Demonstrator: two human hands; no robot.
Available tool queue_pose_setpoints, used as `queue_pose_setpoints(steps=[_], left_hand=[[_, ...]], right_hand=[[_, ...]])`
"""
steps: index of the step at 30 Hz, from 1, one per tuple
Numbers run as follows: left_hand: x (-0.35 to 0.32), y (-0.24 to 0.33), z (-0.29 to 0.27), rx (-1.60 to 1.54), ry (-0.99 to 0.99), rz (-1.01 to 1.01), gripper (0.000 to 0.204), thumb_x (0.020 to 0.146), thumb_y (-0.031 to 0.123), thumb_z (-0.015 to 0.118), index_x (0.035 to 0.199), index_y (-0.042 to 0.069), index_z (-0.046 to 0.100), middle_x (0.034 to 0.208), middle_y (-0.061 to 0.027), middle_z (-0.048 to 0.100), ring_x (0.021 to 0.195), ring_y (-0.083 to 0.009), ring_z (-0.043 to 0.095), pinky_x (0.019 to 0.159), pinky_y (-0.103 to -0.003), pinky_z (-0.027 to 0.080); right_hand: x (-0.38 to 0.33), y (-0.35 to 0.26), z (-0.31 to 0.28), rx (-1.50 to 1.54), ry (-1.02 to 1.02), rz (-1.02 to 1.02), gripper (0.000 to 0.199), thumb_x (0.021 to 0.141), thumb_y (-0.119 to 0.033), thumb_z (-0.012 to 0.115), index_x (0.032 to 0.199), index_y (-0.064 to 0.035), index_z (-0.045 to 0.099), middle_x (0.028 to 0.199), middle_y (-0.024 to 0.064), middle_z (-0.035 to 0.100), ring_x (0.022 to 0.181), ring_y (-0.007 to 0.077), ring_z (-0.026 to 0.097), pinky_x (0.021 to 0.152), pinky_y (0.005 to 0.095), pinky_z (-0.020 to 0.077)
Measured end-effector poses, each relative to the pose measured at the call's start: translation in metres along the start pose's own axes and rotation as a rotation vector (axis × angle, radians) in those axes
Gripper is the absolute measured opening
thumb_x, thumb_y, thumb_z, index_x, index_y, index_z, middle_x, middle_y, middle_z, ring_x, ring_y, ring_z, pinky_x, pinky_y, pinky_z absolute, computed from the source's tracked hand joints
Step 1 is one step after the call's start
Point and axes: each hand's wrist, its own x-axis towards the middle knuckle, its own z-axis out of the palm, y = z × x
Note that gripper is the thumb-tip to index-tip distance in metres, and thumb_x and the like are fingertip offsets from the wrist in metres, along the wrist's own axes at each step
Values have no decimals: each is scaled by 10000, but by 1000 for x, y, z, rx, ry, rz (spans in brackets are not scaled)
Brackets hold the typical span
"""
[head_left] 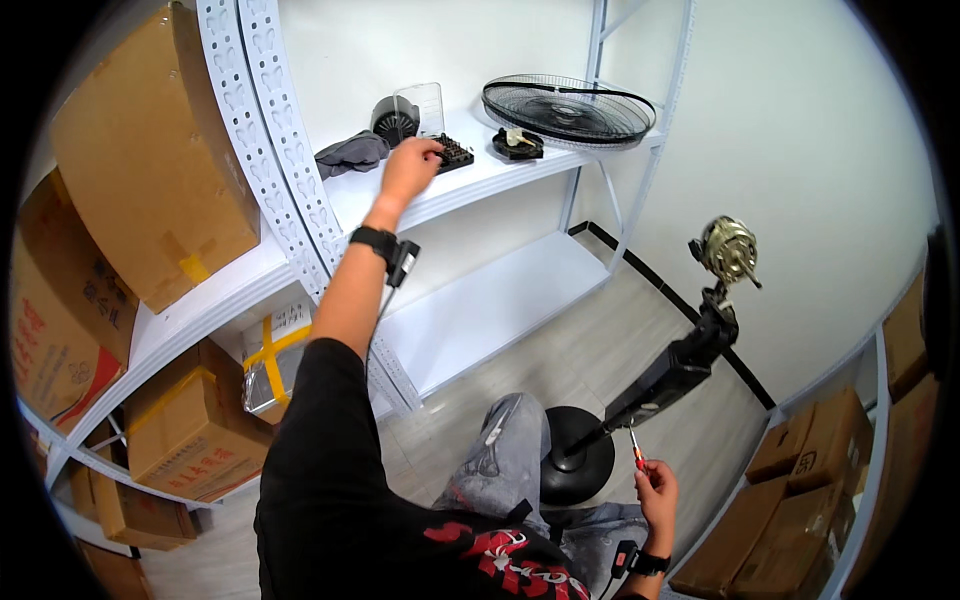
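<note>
My left hand (410, 170) reaches onto the shelf, its fingers pinched together at a black screwdriver bit case (457, 153); whatever lies between the fingertips is too small to make out. The case's clear lid (427, 105) stands raised behind it. Low at the right, my right hand (656, 490) grips a small screwdriver (639, 457) with a red handle, its shaft pointing up beside the black fan stand (665, 380). The stand leans to the right from its round base (600, 470), with a bare metal motor (730, 248) on top.
On the same shelf (540, 165) lie a grey cloth (352, 155), a black motor cover (394, 120), a small black part (518, 148) and a round fan grille (570, 110). Cardboard boxes (160, 160) fill the left rack; more boxes (800, 500) stand at the right.
</note>
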Motion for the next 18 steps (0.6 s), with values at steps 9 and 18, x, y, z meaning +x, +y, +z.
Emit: queue_pose_setpoints(steps=[9, 18], left_hand=[[86, -122, 7, 209, -488, -119, 197, 790, 125, 710, 975, 90, 765, 976, -132, 731, 918, -288, 692, 828, -368, 536], [111, -131, 48, 253, -776, -124, 221, 792, 65, 707, 1004, 77, 764, 949, -136, 738, 876, -246, 704, 787, -348, 535]], right_hand=[[22, -33, 2, -15, 49, 66, 141, 888, -26, 675, 1016, 7, 625, 805, -9, 610, 700, 70, 549, 624, 221, 438], [31, -38, -12, -78, 113, 75, 162, 891, -43, 674, 1029, 14, 611, 805, 16, 611, 689, 86, 560, 607, 231, 443]])
